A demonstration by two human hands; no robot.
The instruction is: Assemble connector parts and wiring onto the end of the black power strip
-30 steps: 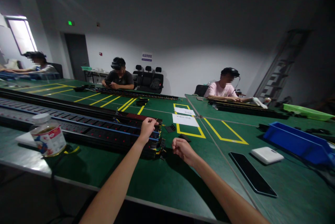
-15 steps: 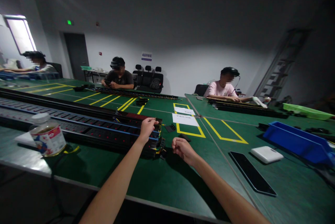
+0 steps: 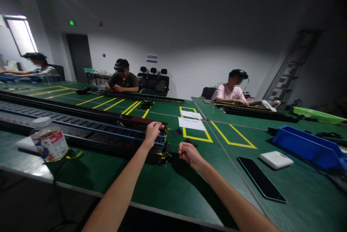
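My left hand [image 3: 153, 133] is closed in a pinch over the right end of a long black assembly [image 3: 108, 136] with blue strips and red dots; what its fingers hold, if anything, is too small to make out. My right hand [image 3: 189, 153] hangs over the green table [image 3: 151, 192], just right of that end, with its fingers curled together; their inner side is hidden. Wires and small dark connectors [image 3: 166, 149] stick out of the assembly's end between my hands. A small black piece [image 3: 176, 132] lies beyond them.
A jar [image 3: 50, 141] stands at the left front. White paper sheets [image 3: 192, 124] lie within yellow tape. At the right are a phone [image 3: 261, 179], a white box [image 3: 276, 160] and a blue bin [image 3: 309, 149]. Several people sit across the table.
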